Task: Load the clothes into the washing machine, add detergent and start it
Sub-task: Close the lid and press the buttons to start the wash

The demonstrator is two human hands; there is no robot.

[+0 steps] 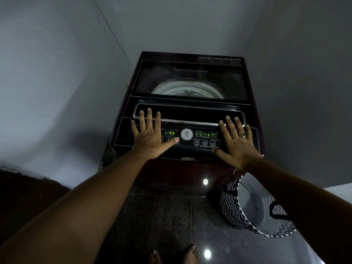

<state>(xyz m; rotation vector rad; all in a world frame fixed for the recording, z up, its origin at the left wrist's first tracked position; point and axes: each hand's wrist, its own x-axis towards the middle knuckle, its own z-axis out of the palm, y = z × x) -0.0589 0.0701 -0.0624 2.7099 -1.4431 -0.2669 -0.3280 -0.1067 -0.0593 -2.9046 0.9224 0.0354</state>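
Hands lie flat, fingers spread, on the washing machine point(187, 103) panel: left hand point(150, 135), right hand point(237, 143).

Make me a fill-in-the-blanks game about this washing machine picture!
1. The lid is ____.
2. The right hand wears a ____.
3. The numbers on the display glow ____.
4. The basket stands on the ____.

Missing words: closed, ring, green, floor.
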